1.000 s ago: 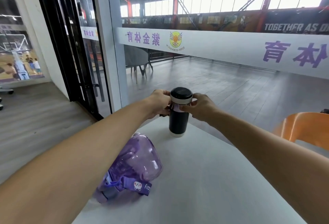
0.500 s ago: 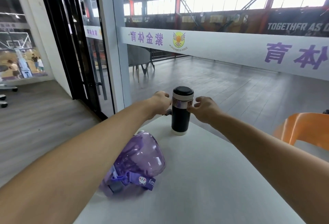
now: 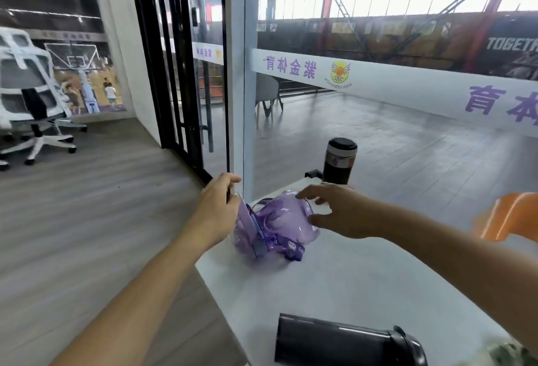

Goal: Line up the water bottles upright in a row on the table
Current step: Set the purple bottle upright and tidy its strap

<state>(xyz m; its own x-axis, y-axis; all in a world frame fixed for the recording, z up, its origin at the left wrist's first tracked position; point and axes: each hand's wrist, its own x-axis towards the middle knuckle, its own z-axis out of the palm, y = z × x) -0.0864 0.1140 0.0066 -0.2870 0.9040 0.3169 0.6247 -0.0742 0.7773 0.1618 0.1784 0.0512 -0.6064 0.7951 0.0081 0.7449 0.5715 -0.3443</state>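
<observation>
One dark flask (image 3: 346, 342) lies cut off below.

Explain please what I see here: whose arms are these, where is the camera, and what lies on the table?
The arms belong to a person wearing a camera on the head, so you look forward and down along them. On the white table a black flask stands upright at the far edge. A purple bottle lies on its side, and a dark bottle lies near the camera. The left hand and right hand reach around the purple bottle; neither clearly grips it yet.
</observation>
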